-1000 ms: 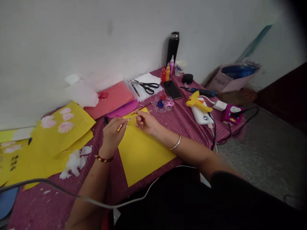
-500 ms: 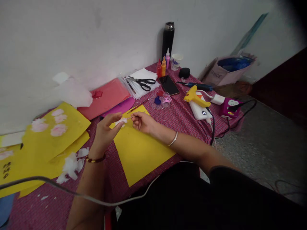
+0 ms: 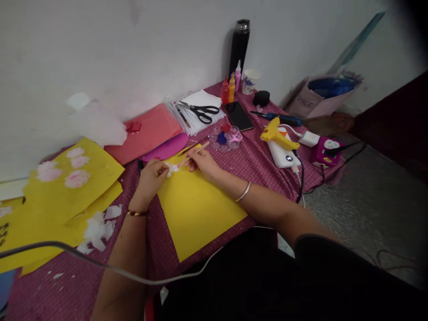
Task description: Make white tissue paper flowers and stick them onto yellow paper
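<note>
Head: left hand point(image 3: 153, 177) at edge of yellow sheet point(image 3: 198, 211), right hand point(image 3: 200, 163) holds stick point(image 3: 183, 162)

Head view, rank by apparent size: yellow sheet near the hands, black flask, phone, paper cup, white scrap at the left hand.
1. Yellow sheet
2. Black flask
3. Phone and paper cup: too alike to rank
4. White scrap, clearly smallest

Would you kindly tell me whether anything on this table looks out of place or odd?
Small white paper scraps lie strewn on the pink checked cloth at the front left, looking untidy. The tall black flask at the back appears uncapped, its silvery neck bare.
</note>
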### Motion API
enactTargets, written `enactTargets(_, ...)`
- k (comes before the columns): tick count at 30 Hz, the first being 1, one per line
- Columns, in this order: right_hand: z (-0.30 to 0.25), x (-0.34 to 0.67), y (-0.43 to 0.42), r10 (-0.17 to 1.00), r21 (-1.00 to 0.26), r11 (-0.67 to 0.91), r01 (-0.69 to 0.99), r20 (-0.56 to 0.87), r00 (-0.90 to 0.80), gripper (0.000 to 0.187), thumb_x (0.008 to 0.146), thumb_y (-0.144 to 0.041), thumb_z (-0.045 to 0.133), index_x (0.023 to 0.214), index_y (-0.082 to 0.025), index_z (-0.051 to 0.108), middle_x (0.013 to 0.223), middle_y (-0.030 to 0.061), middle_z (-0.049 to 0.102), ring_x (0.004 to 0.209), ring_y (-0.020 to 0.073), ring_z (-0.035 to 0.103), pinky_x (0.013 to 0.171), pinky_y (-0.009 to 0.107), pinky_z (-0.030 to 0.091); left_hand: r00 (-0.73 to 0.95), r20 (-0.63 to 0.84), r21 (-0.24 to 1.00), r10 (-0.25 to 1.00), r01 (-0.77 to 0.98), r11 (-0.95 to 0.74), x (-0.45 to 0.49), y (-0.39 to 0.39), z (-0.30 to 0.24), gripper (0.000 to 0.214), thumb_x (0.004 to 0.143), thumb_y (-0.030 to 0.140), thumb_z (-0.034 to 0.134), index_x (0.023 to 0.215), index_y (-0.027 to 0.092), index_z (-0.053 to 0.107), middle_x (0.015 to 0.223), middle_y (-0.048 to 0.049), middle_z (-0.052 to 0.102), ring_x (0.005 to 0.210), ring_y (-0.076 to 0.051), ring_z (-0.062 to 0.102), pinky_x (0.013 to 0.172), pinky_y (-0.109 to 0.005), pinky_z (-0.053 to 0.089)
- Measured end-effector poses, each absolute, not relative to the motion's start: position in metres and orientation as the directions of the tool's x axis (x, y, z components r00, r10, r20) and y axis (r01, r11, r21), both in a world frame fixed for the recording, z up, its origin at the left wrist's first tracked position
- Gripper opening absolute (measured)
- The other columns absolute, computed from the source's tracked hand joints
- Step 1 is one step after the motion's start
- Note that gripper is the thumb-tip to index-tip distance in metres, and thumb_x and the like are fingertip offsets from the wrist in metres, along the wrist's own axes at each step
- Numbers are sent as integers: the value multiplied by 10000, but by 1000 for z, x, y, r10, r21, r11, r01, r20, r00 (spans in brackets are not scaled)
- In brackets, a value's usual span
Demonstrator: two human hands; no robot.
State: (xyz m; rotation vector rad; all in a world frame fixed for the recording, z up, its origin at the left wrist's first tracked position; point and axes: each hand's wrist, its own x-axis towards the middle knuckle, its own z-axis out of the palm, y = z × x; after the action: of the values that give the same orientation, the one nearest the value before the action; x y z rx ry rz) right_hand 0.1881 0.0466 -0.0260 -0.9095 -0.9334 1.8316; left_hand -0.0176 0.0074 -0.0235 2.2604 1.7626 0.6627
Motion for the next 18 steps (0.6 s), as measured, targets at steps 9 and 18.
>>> enactTargets(9,-41,179,45,894,-993,5,-114,55,-444,104,914,-190,505,813,-173,521,660,-28,616,539,72,556,499,171,439,-39,136,626,990,778,-55,-19,7,-30,159,764,320,555,739,182,629,765,-20,629,691,-157,577,651,-269,436)
enactTargets(18,-42,178,42,832,-932,310,190,170,-528,174,930,-182,460,850,-136,607,833,23,644,708,97,571,672,214,429,-64,133,618,989,785,-33,-20,7,-30,142,750,312,554,729,190,622,764,-26,646,714,-168,591,670,-272,444)
